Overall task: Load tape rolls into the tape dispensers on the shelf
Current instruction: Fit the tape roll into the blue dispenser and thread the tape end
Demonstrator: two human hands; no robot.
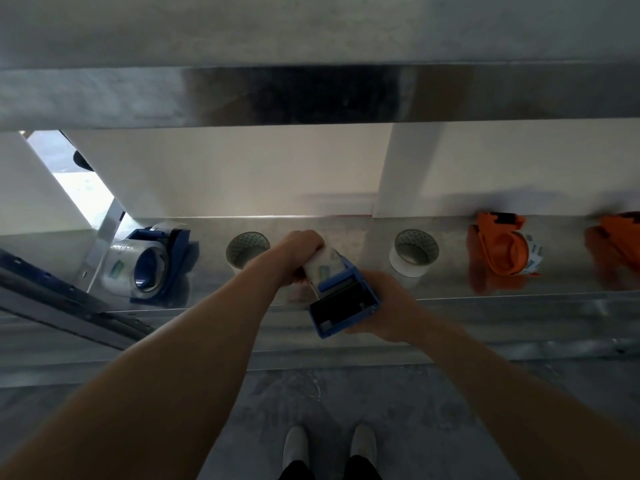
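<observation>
A blue tape dispenser (343,306) is held over the front edge of the metal shelf (485,292). My right hand (388,306) grips its body from the right and below. My left hand (298,254) grips the clear tape roll (323,268) that sits at the dispenser's far end. Another blue dispenser (156,261) with a clear roll in it lies on the shelf at the left. Two loose rolls stand on the shelf: one (246,249) just behind my left wrist, one (414,254) to the right.
An orange dispenser (498,251) with a roll lies at the right, and a second orange dispenser (616,244) is at the frame's edge. A white upright post (398,174) stands behind the shelf. An upper shelf beam (311,95) runs overhead. My shoes (329,448) stand on grey floor.
</observation>
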